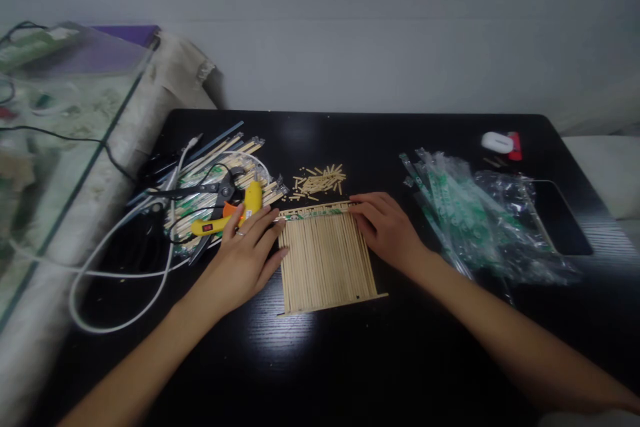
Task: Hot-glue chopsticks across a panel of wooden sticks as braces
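A flat panel of thin wooden chopsticks laid side by side (325, 263) lies on the black table, with a crosswise stick along its near edge. A clear wrapper strip with green print (320, 215), seemingly a wrapped chopstick, stretches across its far end. My left hand (245, 257), a ring on one finger, has its fingertips at the strip's left end and its thumb beside the panel's left edge. At the right end, the bent fingers of my right hand (383, 223) close on the strip. A yellow glue gun (253, 199) lies beyond my left hand, partly covered by it.
Short cut stick pieces (320, 180) are heaped beyond the panel. Black-handled cutters (220, 188), wrapped chopsticks (195, 220) and a looping white cable (120, 273) crowd the left. Emptied wrappers (460, 207), a phone (563, 220) and a white case (497, 142) lie right.
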`<state>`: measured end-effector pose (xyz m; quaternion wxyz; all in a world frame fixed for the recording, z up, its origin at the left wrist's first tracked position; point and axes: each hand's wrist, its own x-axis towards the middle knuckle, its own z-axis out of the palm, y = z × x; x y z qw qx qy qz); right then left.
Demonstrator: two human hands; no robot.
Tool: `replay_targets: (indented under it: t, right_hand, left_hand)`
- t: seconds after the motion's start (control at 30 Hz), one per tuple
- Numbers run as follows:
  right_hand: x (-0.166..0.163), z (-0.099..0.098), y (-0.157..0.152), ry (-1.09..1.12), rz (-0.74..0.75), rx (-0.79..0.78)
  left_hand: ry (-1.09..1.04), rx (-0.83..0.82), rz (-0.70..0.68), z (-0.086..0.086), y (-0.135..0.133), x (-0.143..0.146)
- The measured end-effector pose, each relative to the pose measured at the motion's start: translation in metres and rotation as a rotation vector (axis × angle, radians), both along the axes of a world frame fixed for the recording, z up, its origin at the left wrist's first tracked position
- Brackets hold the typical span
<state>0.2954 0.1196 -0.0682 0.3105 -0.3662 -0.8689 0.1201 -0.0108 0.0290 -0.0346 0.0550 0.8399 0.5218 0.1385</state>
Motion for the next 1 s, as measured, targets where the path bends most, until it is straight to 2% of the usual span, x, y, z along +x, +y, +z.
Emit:
replay_targets:
  t: [1.0]
  right_hand:
    - [0.0003,-0.001,0.0003,-0.004,0.013,0.04]
  left_hand:
    - [0.059,0.013,-0.012,-0.0002,-0.0003,-0.0006]
